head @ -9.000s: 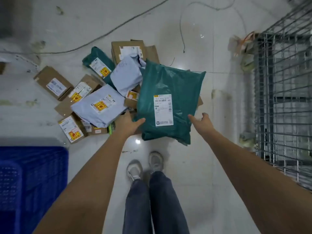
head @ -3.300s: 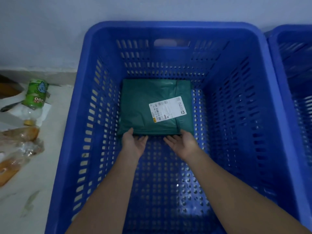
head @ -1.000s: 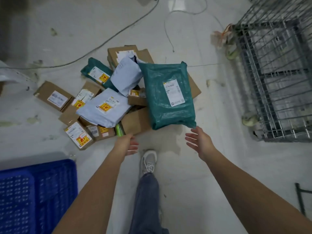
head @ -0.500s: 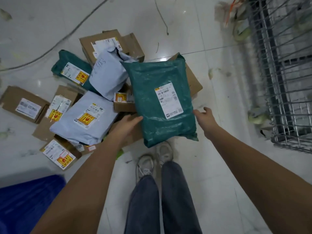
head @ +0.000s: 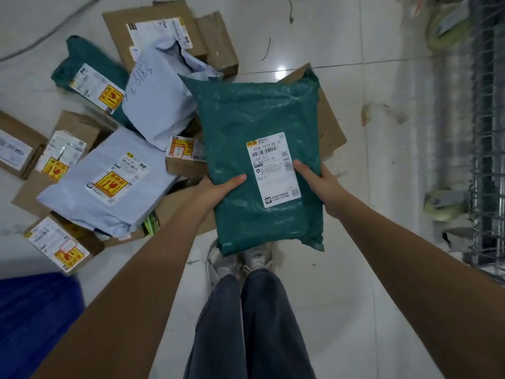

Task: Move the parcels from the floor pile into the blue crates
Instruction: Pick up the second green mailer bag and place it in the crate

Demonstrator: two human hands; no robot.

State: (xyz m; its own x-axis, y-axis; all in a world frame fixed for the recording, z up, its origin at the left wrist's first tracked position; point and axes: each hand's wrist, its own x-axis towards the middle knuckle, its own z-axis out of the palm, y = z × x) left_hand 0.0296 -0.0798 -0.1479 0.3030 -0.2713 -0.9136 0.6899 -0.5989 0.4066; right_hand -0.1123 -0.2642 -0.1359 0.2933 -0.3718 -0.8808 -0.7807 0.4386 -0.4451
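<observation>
Gripping a large green parcel [head: 257, 160] by its two long sides, both hands hold it above the person's shoes [head: 240, 259] and in front of the floor pile. The left hand [head: 216, 191] has its thumb on the top face, just left of the white label [head: 274, 169], and its other fingers are under the bag, hidden. The right hand [head: 317, 180] clamps the right edge in the same way, the thumb touching the label's right border. The lower end of the parcel hangs down over the shoes, and its upper end covers part of a flat brown box [head: 329, 124]. To the left of it the rest of the pile lies on the pale tiled floor [head: 369, 77]: two light grey bags, a big one [head: 106, 187] and a crumpled one [head: 161, 99] with handwriting, a smaller green bag [head: 87, 75], and several cardboard boxes [head: 155, 28] with white and yellow labels. A corner of a blue crate [head: 35, 318] shows at the bottom left, blurred, well apart from the held parcel. A wire cage [head: 489, 132] stands along the right side.
</observation>
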